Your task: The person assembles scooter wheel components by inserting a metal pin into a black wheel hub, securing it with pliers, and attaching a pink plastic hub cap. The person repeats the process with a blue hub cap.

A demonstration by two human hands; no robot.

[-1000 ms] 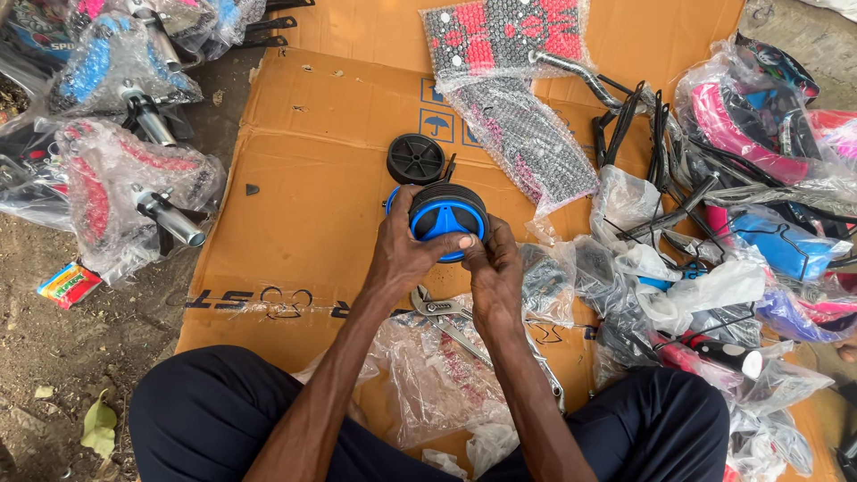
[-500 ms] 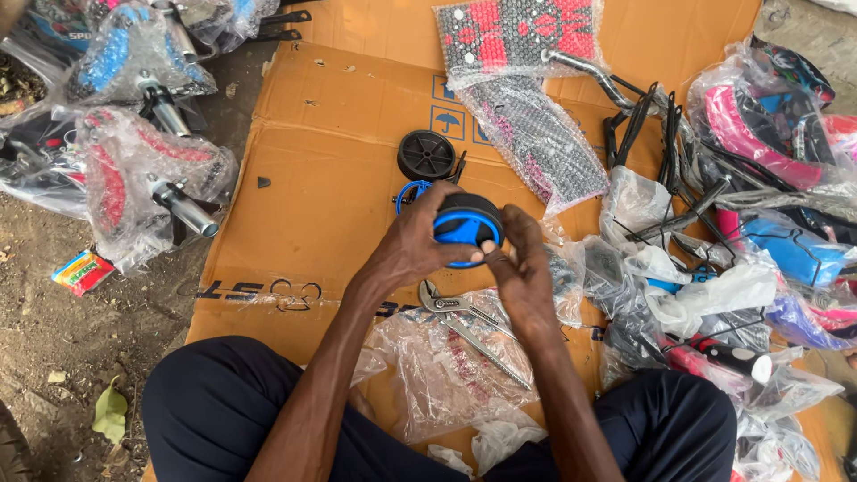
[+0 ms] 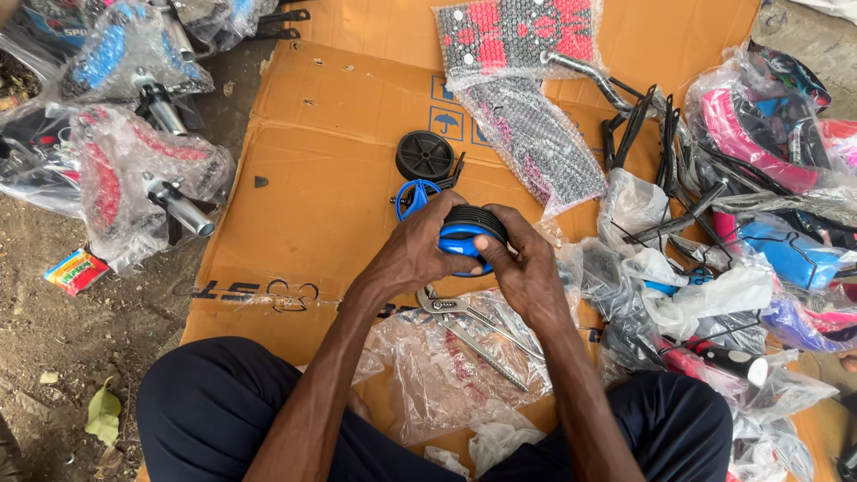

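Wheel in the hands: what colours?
Blue hub with a black tyre on the small wheel, gripped by the left hand and right hand. Head view, the only one.

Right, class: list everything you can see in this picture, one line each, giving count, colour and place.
Small wheel: one, blue hub with black tyre, held in both hands.
Loose wheel: one, black, on the cardboard beyond the hands.
Pliers: one, metal, on clear plastic below the hands.
Cardboard sheet: one, brown, flat on the ground.
Bagged seats: red and blue, left.
Bubble-wrapped panels: red and grey, top.
Left hand: grips wheel.
Right hand: grips wheel.
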